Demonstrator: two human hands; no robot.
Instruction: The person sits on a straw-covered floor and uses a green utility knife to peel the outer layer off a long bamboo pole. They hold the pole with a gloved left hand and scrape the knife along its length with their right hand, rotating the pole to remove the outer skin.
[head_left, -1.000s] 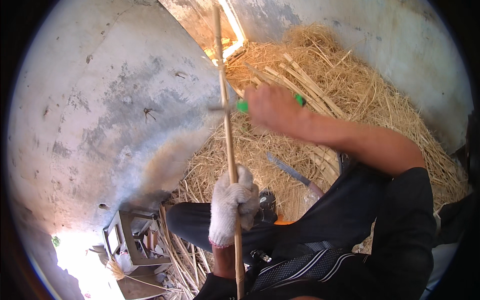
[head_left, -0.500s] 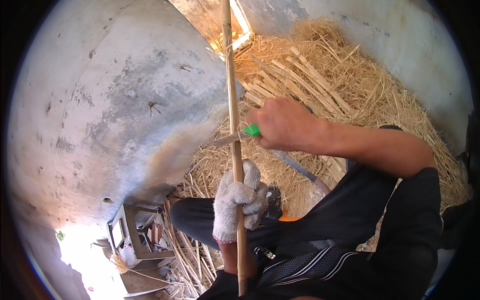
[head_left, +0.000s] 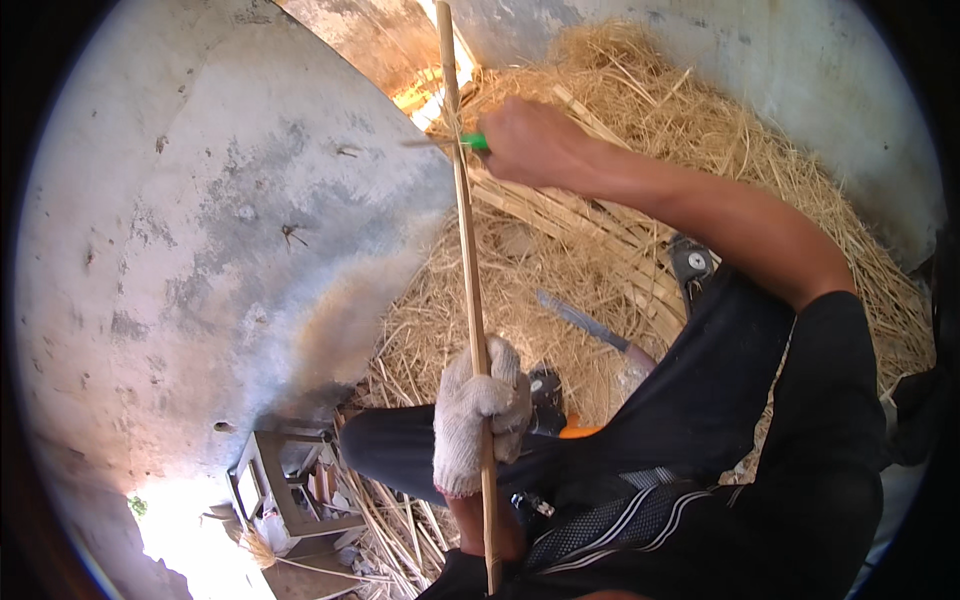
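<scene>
A long, pale bamboo strip [head_left: 467, 235] stands nearly upright before me, running from the top edge down past my lap. My left hand [head_left: 482, 408], in a white knitted glove, is wrapped round its lower part. Bare and closed, my right hand [head_left: 530, 142] grips a knife by its green handle [head_left: 474, 141]. The knife's thin blade [head_left: 428, 143] lies across the upper part of the strip, its tip pointing left. Fine shavings cling to the strip near the blade.
Shavings [head_left: 640, 60] heap against the walls, with split bamboo pieces [head_left: 570, 215] among them. Another long blade [head_left: 580, 318] with a brown handle lies by my leg. A worn wall [head_left: 250, 210] rises at left. Lower left are a wooden stool-like frame [head_left: 290, 485] and loose strips [head_left: 400, 530].
My right hand has moved the knife up along the strip, away from my gloved hand. My left hand keeps its hold low on the strip.
</scene>
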